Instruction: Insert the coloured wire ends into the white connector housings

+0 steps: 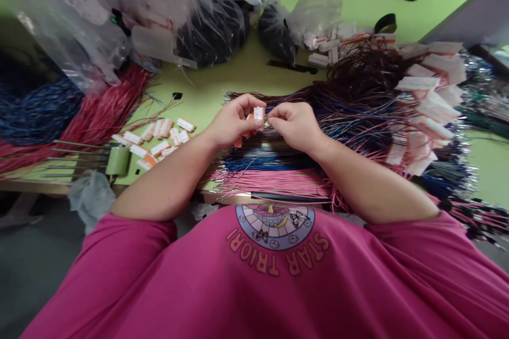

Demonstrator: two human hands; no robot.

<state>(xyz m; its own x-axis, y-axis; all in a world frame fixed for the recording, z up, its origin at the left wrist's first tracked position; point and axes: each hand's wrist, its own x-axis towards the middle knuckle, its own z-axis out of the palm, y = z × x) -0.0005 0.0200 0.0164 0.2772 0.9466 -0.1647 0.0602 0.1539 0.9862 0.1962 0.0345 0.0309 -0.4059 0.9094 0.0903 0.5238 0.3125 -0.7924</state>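
Both hands meet above the cords (pixel 274 161): the left hand (pixel 233 123) pinches a small white tag (pixel 258 113) with an orange part showing below it, and the right hand (pixel 294 124) closes its fingertips on the tag's right edge. The cords, pink, blue and dark, lie in rows across the green tabletop (pixel 246 71), reaching its near edge. Left of the cords loose tags (pixel 159 137) are scattered, and beyond the cords a bare strip of tabletop runs up to the plastic bags (pixel 191 16).
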